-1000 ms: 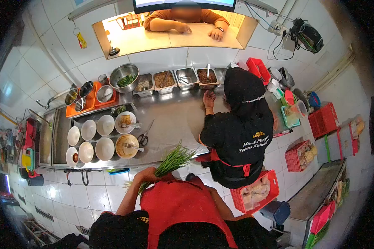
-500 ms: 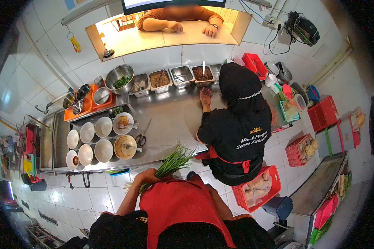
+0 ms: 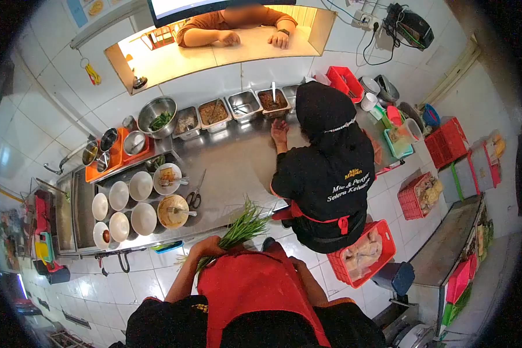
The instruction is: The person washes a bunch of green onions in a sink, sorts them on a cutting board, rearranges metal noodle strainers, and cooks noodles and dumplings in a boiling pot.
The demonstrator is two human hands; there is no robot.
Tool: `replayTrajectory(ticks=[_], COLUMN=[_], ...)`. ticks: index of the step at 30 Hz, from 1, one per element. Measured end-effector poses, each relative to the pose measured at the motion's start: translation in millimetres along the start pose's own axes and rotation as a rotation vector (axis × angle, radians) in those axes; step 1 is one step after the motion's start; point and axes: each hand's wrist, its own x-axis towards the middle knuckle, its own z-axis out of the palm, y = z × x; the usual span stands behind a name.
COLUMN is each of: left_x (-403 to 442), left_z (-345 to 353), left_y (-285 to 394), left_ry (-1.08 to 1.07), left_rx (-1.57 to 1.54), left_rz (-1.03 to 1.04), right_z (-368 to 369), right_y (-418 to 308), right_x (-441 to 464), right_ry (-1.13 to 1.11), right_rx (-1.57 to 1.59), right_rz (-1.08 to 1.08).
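Note:
My left hand (image 3: 209, 246) is closed around a bunch of spring onions (image 3: 238, 229), held in front of my red apron (image 3: 252, 290) at the counter's near edge. The long green leaves point up and right, and the thin ends hang below my fist. My right hand (image 3: 296, 264) is by the right side of the apron; its fingers are hidden. Ahead on the steel counter (image 3: 226, 174) lie scissors (image 3: 195, 197), several white bowls (image 3: 143, 219), and two bowls with food remains and forks (image 3: 182, 211).
A co-worker in black (image 3: 330, 168) stands close on my right, one hand over the counter. Steel food pans (image 3: 214, 113) and a bowl of greens (image 3: 158, 116) line the wall. A red crate (image 3: 365, 255) sits on the floor behind the co-worker. Someone leans at the serving window (image 3: 238, 52).
The view has shifted slightly, so the counter and wall appear a little further left and higher. My left hand keeps its hold on the spring onions.

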Motion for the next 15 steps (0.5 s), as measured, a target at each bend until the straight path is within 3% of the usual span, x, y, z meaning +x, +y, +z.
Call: replayTrajectory(ticks=[8,11,13,15], left_x=[10,12,16,17], left_z=[1,-8,-5,-7], left_y=[-8,-8,-13,-20], left_ry=[-0.013,-0.146,-0.102,-0.118], left_rx=[0.023,-0.036,0.015,-0.002], left_rz=[0.032,0.139,0.093,0.123], right_z=[9,19,36,39], right_y=[12,6,-15,8], right_x=[2,-7,-32,-13], right_ry=[0.010,0.002,0.216,0.226], right_rx=[0.005,-0.007,-0.040,-0.170], right_rz=[-0.006,-0.053,0.001,-0.014])
